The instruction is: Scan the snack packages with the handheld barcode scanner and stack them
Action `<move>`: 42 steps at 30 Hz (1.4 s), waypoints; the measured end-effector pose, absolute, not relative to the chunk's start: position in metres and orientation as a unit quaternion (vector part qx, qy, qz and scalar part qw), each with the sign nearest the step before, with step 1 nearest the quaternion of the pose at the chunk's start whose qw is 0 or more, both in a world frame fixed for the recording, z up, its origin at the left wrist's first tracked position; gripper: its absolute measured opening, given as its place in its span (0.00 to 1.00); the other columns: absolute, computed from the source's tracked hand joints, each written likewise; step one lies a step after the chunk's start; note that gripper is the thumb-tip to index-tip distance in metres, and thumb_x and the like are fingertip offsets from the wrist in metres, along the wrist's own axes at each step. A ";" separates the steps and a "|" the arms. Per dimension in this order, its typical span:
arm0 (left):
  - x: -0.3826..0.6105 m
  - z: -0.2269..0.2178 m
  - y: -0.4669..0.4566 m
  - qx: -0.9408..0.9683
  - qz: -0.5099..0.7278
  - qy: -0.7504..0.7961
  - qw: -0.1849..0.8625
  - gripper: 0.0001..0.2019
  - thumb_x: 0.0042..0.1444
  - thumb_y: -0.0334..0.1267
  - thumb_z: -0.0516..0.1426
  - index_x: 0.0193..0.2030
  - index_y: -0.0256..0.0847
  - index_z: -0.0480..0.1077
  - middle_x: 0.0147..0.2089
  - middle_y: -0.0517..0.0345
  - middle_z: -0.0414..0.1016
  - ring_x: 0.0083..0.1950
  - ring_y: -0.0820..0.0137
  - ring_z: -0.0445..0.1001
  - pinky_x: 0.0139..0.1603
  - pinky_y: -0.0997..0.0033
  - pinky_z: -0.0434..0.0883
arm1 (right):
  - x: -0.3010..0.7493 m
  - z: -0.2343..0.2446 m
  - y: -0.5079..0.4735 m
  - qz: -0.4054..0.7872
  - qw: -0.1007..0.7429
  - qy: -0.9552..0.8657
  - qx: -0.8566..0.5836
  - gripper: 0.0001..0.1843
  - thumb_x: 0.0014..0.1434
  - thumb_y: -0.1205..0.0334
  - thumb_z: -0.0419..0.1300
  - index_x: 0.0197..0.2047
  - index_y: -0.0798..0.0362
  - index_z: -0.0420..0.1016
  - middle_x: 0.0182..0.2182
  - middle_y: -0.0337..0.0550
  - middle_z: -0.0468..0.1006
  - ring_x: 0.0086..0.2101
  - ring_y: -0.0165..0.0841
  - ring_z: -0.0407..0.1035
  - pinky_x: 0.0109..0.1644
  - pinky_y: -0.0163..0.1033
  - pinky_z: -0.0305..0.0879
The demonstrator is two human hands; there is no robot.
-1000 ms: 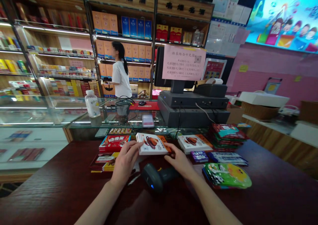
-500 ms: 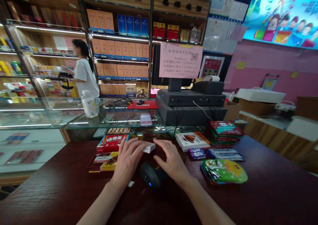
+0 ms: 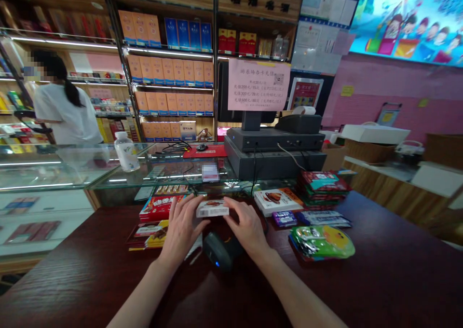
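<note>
Both my hands hold a white snack box (image 3: 212, 208) with a brown picture, tipped so its edge faces me, just above the dark wooden counter (image 3: 72, 280). My left hand (image 3: 183, 229) grips its left end and my right hand (image 3: 245, 225) grips its right end. A black barcode scanner (image 3: 219, 251) with a small blue light lies on the counter right below the box, between my wrists.
Red snack boxes (image 3: 159, 208) lie left of my hands. A matching white box (image 3: 277, 200), purple packs (image 3: 285, 218), a green-yellow bag (image 3: 321, 241) and stacked red-green packs (image 3: 321, 183) lie right. Behind stand a glass display case (image 3: 54, 173), a bottle (image 3: 126, 152) and a cash register (image 3: 275, 147). A person in white (image 3: 65, 111) stands at the far-left shelves.
I have turned the white box from face-up to edge-on and lowered it over the scanner. The person in white has walked left along the shelves.
</note>
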State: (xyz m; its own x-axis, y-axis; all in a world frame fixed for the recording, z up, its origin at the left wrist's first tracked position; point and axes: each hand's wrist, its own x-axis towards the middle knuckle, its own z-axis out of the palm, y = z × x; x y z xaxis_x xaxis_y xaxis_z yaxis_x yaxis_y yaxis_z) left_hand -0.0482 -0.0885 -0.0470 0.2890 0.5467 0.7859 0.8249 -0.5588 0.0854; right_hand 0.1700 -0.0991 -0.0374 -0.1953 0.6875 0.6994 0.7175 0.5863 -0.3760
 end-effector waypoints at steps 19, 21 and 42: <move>-0.058 -0.054 -0.080 -0.761 -0.424 -0.482 0.096 0.10 0.63 0.39 0.56 0.50 0.48 0.72 0.50 0.55 0.80 0.57 0.59 0.73 0.70 0.41 0.51 | 0.230 -0.012 -0.113 0.290 0.283 -0.820 -0.404 0.29 0.55 0.65 0.64 0.60 0.43 0.70 0.55 0.41 0.76 0.56 0.39 0.69 0.63 0.47 0.61; -0.056 -0.053 -0.081 -0.757 -0.423 -0.487 0.105 0.10 0.63 0.39 0.56 0.50 0.48 0.72 0.50 0.55 0.80 0.57 0.59 0.73 0.71 0.41 0.50 | 0.233 -0.013 -0.119 0.315 0.212 -0.828 -0.413 0.35 0.50 0.63 0.68 0.62 0.43 0.69 0.57 0.43 0.74 0.56 0.41 0.68 0.62 0.47 0.61; -0.059 -0.055 -0.080 -0.755 -0.410 -0.499 0.115 0.13 0.63 0.40 0.55 0.53 0.48 0.73 0.51 0.54 0.81 0.58 0.60 0.74 0.72 0.38 0.47 | 0.214 -0.006 -0.128 0.223 0.249 -0.854 -0.400 0.22 0.53 0.63 0.66 0.53 0.47 0.74 0.49 0.41 0.79 0.48 0.39 0.73 0.54 0.42 0.66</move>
State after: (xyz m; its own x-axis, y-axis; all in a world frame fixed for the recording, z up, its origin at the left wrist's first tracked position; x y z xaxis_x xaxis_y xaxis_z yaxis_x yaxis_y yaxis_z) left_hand -0.0586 -0.0804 -0.0551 0.1667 0.6591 0.7334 0.8476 -0.4759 0.2350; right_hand 0.2142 -0.1277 -0.0061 -0.5570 0.7930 0.2467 0.5716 0.5815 -0.5789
